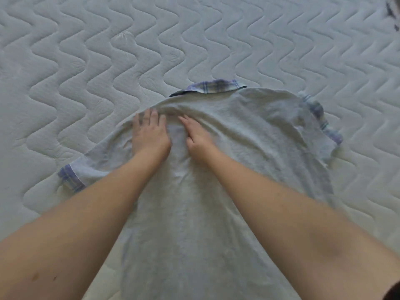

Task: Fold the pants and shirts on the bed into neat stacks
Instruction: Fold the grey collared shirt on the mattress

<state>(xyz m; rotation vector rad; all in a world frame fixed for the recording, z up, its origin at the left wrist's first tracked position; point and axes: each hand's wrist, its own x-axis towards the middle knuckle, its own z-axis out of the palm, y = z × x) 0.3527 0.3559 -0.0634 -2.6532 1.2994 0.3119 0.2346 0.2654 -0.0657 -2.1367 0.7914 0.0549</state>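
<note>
Down at the near edge, two bare forearms reached in from the bottom corners and met over a grey shirt (pixel 249 148) that lay spread, back up, on the bed (pixel 86 61). The body of the shirt ran from the near edge straight up the middle, a little rumpled, touching the quilted mattress along both sides.

Further up, the left hand (pixel 149 135) lay flat on the cloth near the left shoulder, fingers straight and close together, pressing and gripping nothing. Just beside it, the right hand (pixel 197 137) rested on the same cloth, index finger stretched forward, the other fingers bent under; whether they pinched a fold could not be told through the blur. A ridge of fabric stood up just ahead of both sets of fingertips.

Out to the left, a short sleeve ended in a blue plaid cuff (pixel 70 178), flat on the mattress. To the right, the other sleeve was bunched, its plaid trim (pixel 322 118) twisted along the edge.

Beyond the hands, the plaid collar (pixel 216 86) peeked out past the grey cloth. Far off at the top right corner sat a dark item (pixel 391 14), too blurred to identify.
</note>
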